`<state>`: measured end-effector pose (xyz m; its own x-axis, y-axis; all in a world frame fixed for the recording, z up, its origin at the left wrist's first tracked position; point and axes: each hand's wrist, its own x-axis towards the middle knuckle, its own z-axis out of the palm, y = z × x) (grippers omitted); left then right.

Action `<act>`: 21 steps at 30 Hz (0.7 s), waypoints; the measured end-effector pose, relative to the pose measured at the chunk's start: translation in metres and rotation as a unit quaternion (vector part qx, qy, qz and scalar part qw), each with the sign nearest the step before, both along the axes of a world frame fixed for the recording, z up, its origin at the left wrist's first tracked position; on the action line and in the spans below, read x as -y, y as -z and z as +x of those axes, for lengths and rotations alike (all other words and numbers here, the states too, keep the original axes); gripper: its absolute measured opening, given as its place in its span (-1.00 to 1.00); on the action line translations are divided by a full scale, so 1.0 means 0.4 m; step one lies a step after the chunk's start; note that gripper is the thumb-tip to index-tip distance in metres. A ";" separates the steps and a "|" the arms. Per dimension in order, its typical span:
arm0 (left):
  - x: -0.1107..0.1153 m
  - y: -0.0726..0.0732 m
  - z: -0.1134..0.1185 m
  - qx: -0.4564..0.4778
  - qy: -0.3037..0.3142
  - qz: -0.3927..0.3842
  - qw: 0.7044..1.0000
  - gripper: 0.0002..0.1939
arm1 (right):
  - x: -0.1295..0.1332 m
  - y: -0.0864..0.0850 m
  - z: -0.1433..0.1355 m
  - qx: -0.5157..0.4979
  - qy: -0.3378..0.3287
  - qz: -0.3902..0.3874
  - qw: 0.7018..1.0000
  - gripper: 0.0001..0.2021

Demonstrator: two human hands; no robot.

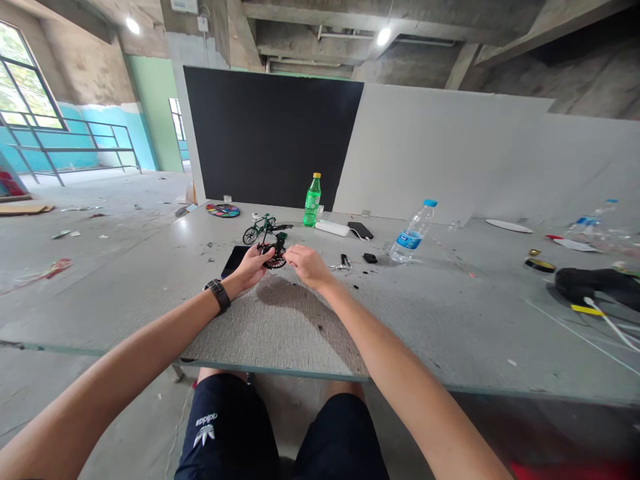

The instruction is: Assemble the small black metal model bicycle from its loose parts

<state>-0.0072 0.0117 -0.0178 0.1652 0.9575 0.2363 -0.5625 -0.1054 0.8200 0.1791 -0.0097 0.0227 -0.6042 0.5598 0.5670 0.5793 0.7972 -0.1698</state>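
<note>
My left hand (pixel 251 268), with a black watch on the wrist, is closed round a dark miniature bicycle (pixel 275 259), raised a little above the table. A spoked wheel of it shows between my hands. My right hand (pixel 307 265) is closed in a pinch at the right side of that wheel; what lies between its fingertips is hidden. Just behind stands a second miniature bicycle (pixel 251 235), green and black. A dark flat phone-like device (pixel 233 260) lies beneath my left hand. Small black parts (pixel 370 258) and a silver piece (pixel 342 267) lie to the right.
Farther back on the grey table (pixel 280 327) are a green bottle (pixel 312 201), a white power bank (pixel 332 229), a black phone (pixel 361 231) and a multicoloured disc (pixel 223 211). A clear water bottle (pixel 411 235) leans right. Tape (pixel 540 265) and a black item (pixel 595 287) lie far right.
</note>
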 end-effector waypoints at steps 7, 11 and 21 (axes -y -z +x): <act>0.000 -0.008 0.003 0.008 -0.017 0.027 0.999 -0.67 | -0.021 0.035 -0.010 -0.253 0.051 -0.135 0.957 -0.51; 0.011 -0.021 0.010 0.011 -0.017 0.028 0.999 -0.71 | -0.030 0.056 -0.020 -0.290 0.054 -0.218 0.930 -0.46; 0.014 -0.028 0.004 -0.057 -0.041 0.019 0.997 -0.59 | -0.035 0.077 -0.045 -0.442 -0.018 -0.374 0.815 -0.40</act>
<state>-0.0056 0.0062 -0.0065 0.1152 0.9594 0.2576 -0.4541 -0.1798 0.8726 0.1610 0.0044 -0.0082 -0.1674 0.9397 0.2982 -0.0541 0.2932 -0.9545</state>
